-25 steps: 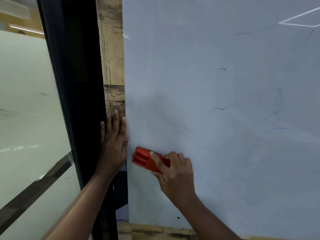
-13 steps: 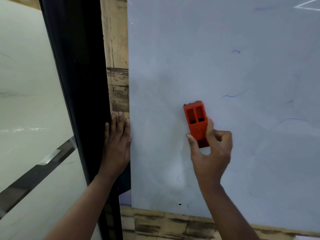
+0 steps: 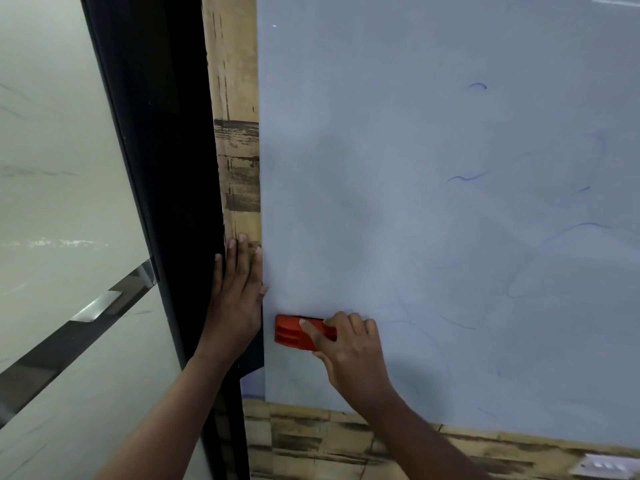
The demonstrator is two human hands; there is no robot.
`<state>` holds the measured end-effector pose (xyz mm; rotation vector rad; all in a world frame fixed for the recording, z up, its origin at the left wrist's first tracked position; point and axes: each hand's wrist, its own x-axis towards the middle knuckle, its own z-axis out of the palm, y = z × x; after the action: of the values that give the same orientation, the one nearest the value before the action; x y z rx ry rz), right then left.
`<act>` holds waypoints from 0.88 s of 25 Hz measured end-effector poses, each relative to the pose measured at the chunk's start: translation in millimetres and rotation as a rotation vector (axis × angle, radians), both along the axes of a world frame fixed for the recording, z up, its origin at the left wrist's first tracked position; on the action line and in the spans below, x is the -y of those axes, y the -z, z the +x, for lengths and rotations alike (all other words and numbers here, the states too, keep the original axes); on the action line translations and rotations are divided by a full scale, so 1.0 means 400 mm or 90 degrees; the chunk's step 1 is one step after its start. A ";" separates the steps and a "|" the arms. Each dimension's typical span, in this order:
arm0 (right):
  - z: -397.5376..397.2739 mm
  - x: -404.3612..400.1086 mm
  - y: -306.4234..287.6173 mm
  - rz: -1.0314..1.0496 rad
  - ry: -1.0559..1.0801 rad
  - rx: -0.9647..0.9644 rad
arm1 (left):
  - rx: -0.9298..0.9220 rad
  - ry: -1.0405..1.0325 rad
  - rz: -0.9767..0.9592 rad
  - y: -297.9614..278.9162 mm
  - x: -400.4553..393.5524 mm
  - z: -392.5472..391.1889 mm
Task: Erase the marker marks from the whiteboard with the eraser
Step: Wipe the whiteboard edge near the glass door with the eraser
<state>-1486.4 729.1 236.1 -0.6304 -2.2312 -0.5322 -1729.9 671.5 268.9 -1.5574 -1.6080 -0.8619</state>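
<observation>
The eraser (image 3: 294, 332) is red and lies flat against the whiteboard (image 3: 398, 168), long side level, low on the board and close to its left edge. My right hand (image 3: 349, 348) grips it from the right: my thumb lies across its red back and my curled fingers close over its top edge, so only its left end sticks out past my hand. That free end sits just beside the heel of my left hand (image 3: 237, 299), not quite touching it.

My left hand is spread flat with the fingers straight and pointing up, holding nothing. It presses against the strip of wood-patterned wall (image 3: 237, 150) beside the board, with the thumb side reaching onto the board's left edge and the little finger side over the black door frame (image 3: 162, 150).

Up and to the right of my right hand, thin blue marker marks (image 3: 465, 177) remain on the board: a short hook high up, a wavy line below it, and fainter curved strokes farther right and lower. Fainter traces run just right of my right hand.

Below my right wrist the board ends and the same wood-patterned wall continues. Left of my left hand, beyond the black frame, is a frosted glass panel (image 3: 52, 168) with a clear band across it.
</observation>
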 end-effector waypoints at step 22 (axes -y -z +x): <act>0.018 0.007 0.103 -0.029 0.024 0.031 | 0.017 -0.016 -0.090 0.098 0.039 0.005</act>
<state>-1479.0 726.3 194.8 -0.6903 -2.2872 -0.5220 -1727.9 655.9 229.9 -1.6238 -1.7366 -0.7730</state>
